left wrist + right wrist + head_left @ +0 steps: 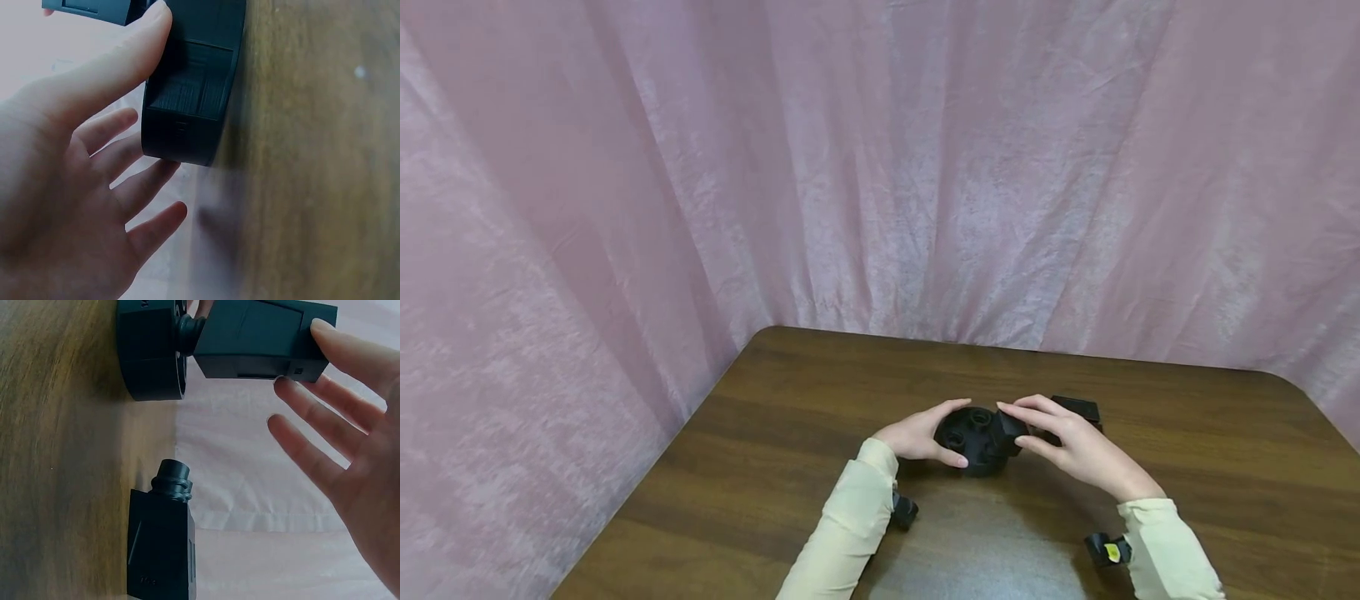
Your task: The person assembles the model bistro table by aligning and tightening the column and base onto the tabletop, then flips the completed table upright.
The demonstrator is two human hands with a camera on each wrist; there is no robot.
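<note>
A black round base (pixel 979 460) with round sockets in its top sits on the table. My left hand (pixel 917 435) holds its rim, the thumb on the near side and fingers round the far side. In the left wrist view, the thumb presses the base's side wall (pixel 181 81). My right hand (pixel 1075 443) pinches a black box-shaped piece (pixel 262 340) at its end, between thumb and fingers. That piece's ribbed neck (pixel 187 334) meets the base's socketed face; how deep it sits is hidden. A similar black piece (pixel 159 544) with a ribbed neck lies nearest the right hand.
The brown wooden table (pixel 760 467) has rounded far corners. Behind it hangs a pink curtain (pixel 865 167). Small black devices are strapped at the left wrist (pixel 904 510) and the right wrist (pixel 1105 550).
</note>
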